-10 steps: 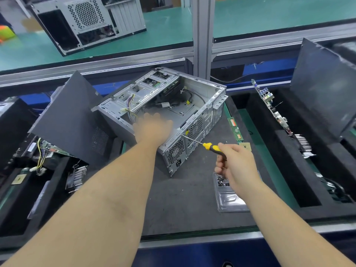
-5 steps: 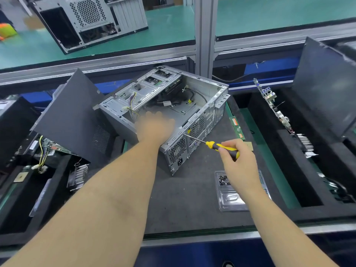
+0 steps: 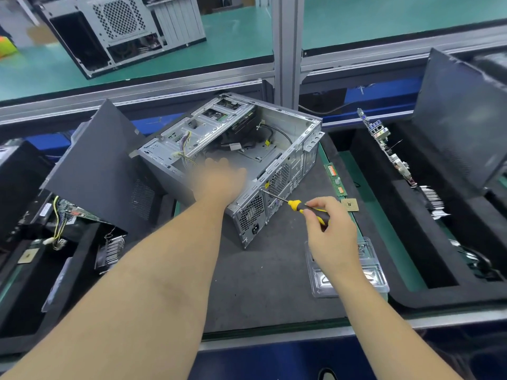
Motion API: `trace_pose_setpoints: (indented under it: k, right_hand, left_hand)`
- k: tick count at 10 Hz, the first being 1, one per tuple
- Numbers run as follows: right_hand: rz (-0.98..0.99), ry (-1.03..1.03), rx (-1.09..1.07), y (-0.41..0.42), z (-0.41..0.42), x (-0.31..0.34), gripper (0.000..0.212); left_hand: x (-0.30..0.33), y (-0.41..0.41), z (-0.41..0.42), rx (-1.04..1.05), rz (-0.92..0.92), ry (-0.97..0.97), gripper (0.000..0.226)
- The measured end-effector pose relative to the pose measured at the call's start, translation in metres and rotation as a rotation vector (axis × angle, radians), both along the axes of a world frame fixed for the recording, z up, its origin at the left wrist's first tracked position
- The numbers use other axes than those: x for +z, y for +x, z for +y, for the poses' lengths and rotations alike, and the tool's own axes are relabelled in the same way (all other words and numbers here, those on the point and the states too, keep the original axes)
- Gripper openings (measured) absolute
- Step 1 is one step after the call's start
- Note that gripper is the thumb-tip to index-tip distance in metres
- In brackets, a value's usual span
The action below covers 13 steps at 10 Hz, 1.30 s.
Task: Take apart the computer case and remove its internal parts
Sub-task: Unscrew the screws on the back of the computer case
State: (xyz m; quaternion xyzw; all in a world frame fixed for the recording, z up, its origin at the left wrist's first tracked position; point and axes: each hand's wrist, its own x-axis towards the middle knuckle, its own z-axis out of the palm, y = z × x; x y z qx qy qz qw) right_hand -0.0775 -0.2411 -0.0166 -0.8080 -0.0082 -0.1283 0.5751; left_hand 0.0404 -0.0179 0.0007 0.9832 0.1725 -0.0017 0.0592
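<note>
On the dark grey mat (image 3: 269,283) at the middle of the bench lies the computer case (image 3: 277,149), a bare silver chassis on its side with the open face up and its rear panel turned toward the person. Inside it show a drive cage, a bundle of coloured wires (image 3: 186,149) and a black cable looping across the floor of the chassis. The left hand (image 3: 219,178) rests on the near upper edge of the case, blurred, so I cannot tell whether its fingers grip the edge or only lie on it. The right hand (image 3: 326,229) pinches the yellow-and-black handle of a screwdriver (image 3: 301,207), whose thin shaft slants up and left with its tip against the rear panel, just beside the round fan grille (image 3: 279,178).

Near the right wrist a clear plastic tray (image 3: 370,275) with small compartments sits on the mat. Beyond the hand lie a green memory stick (image 3: 336,179) and a small square processor chip (image 3: 349,205), apart from each other. To the left a dark side panel (image 3: 101,165) leans upright against the case, over a black foam bin (image 3: 24,283) holding a circuit board with yellow wires and a finned heatsink (image 3: 111,249). To the right another black foam bin (image 3: 406,229) holds a motherboard (image 3: 384,144) standing on edge, with a second dark panel (image 3: 461,116) leaning behind it. On the green shelf at the back stands 1 more computer case (image 3: 123,31).
</note>
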Motion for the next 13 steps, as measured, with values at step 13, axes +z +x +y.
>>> trace_pose_setpoints:
  k: [13]
  right_hand:
    - [0.322, 0.184, -0.007, 0.0010, -0.0005, -0.0065, 0.033]
  left_hand:
    - [-0.0028, 0.0020, 0.0006, 0.004, 0.001, 0.007, 0.061]
